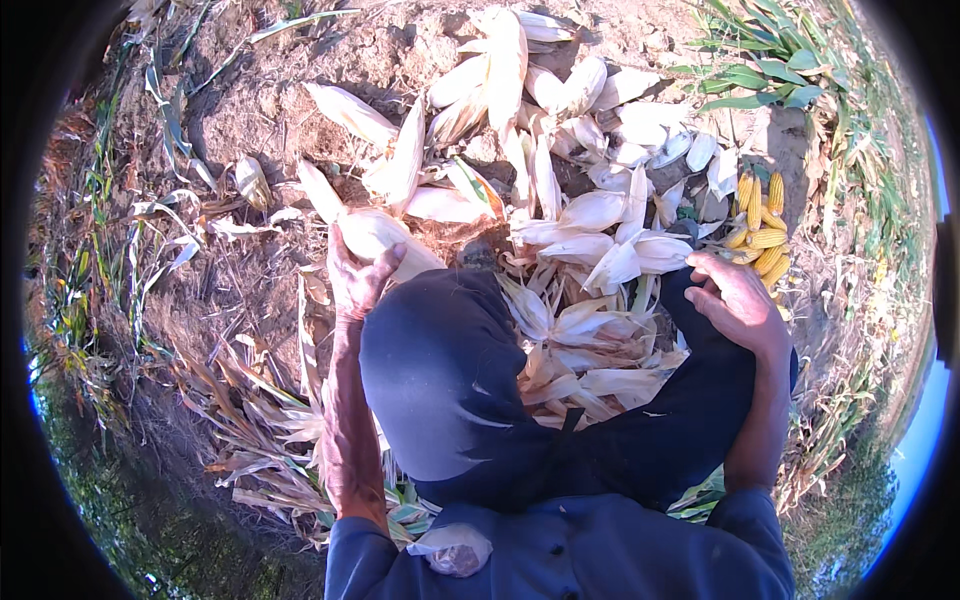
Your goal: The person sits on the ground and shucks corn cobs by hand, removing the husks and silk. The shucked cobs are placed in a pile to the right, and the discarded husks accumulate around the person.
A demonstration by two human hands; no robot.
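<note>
My left hand [360, 274] is closed around a corn ear in its pale husk [379, 236], thumb on the near side, just beyond my left knee. My right hand [739, 300] is beside my right knee, fingers bent and apart from the thumb, with nothing visible in it. Its fingertips come close to a husked-over ear [660, 251] at the edge of the heap. To the right of that hand lies a pile of bare yellow corn cobs [765, 225]. A loose heap of unpeeled corn ears [570, 90] spreads over the soil in front of me.
Torn dry husks [592, 360] lie between my legs, which are in dark trousers [450, 375]. Dry stalks and leaves [277, 427] lie at the left. A lone ear [253, 182] rests on the soil at the far left. Green leaves [780, 71] stand at the upper right.
</note>
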